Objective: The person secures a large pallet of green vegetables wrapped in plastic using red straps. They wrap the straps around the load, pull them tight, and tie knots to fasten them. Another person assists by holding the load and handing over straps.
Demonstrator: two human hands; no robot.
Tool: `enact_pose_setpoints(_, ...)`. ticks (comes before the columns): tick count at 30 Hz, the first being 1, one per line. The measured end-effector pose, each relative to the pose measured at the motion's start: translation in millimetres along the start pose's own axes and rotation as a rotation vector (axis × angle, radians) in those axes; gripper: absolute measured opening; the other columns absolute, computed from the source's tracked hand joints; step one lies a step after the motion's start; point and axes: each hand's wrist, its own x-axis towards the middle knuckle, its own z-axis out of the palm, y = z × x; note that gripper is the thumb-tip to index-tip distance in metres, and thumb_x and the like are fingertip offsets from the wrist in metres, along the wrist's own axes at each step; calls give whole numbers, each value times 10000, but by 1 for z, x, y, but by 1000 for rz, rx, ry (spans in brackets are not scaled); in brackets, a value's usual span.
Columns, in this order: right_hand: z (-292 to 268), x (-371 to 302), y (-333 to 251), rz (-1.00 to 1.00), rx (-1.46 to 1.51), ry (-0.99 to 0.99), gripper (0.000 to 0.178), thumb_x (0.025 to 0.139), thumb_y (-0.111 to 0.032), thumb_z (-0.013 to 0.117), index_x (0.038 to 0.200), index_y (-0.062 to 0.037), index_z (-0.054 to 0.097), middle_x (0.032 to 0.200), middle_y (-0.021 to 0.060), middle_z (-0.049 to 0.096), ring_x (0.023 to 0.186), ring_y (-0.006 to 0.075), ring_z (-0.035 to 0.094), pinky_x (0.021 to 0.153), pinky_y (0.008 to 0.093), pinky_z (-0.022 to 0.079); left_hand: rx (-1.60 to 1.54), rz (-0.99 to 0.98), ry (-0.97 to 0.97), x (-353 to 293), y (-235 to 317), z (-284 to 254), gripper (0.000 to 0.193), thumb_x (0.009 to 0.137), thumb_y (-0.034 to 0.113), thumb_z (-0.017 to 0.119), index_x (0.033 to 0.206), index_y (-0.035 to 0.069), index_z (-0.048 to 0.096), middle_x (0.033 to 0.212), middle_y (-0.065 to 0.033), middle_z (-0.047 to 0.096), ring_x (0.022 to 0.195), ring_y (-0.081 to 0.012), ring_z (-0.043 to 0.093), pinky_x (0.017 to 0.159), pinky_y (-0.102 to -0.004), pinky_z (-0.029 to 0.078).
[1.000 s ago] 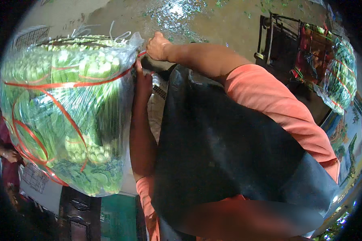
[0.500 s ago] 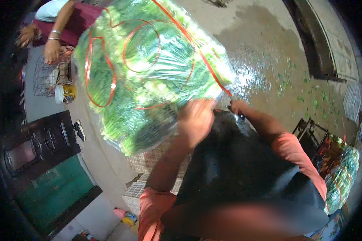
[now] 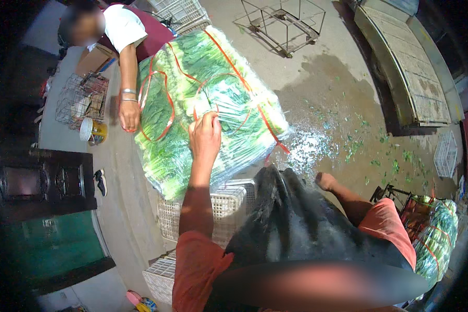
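Note:
A big bundle of leafy green vegetables (image 3: 229,78), wrapped in clear plastic film, rests in front of me on white plastic crates (image 3: 213,213). Loose loops of red strap (image 3: 172,109) lie across its top, and another length runs along its right side. Over the middle of the bundle, my left hand (image 3: 205,138) pinches the red strap between closed fingertips. My right hand (image 3: 326,181) hangs closed to the right of my black apron (image 3: 286,223), away from the bundle; whatever it holds, if anything, is hidden.
A co-worker's hand (image 3: 130,115) is at the bundle's left edge. Beyond stands a metal frame cart (image 3: 281,26). Wet floor with scattered leaf scraps (image 3: 356,143) spreads to the right, near a second wrapped bundle (image 3: 437,239). A yellow-and-white bucket (image 3: 92,131) sits left.
My left hand has gone from the bundle's near right corner to the strap on top. My right hand has drawn back from that corner. The co-worker leans further into view.

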Motion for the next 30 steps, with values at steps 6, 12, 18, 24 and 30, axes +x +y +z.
enact_pose_setpoints(6, -5, 16, -16, 21, 110, 45, 360, 886, -342, 546, 1039, -33, 649, 999, 245, 669, 949, 408, 641, 834, 489, 507, -529, -551, -109, -112, 89, -7, 235, 986, 179, 529, 1122, 15, 628, 770, -115, 602, 709, -157, 587, 680, -333, 484)
enact_pose_setpoints(12, -31, 4, -48, -144, 121, -7, 341, 904, -329, 566, 1069, -41, 644, 995, 222, 676, 943, 399, 646, 840, 488, 507, -803, -998, -126, -275, 110, 29, 224, 978, 162, 488, 1047, 17, 644, 690, -32, 623, 634, -125, 546, 604, -269, 429)
enact_pose_setpoints(18, -9, 33, -128, -330, 204, -59, 300, 921, -346, 583, 960, -54, 638, 859, 133, 695, 764, 298, 667, 708, 404, 514, -689, -760, -158, -305, 56, 57, 211, 972, 191, 515, 983, 40, 662, 800, -32, 667, 674, -100, 563, 601, -260, 426)
enact_pose_setpoints(24, 35, 50, -225, 200, 997, -772, 532, 990, -576, 353, 797, -131, 569, 808, 94, 707, 661, 182, 685, 532, 319, 532, -999, -1039, -358, -302, 15, 113, 201, 974, 205, 543, 946, 45, 662, 822, -21, 646, 685, -98, 573, 637, -242, 458)
enact_pose_setpoints(30, 131, 108, -230, 426, 1736, -275, 294, 912, -215, 568, 665, -72, 641, 645, 124, 670, 550, 250, 675, 476, 329, 511, -898, -862, -492, -290, -17, 144, 226, 981, 212, 544, 957, 7, 638, 852, -48, 657, 815, -140, 604, 758, -306, 485)
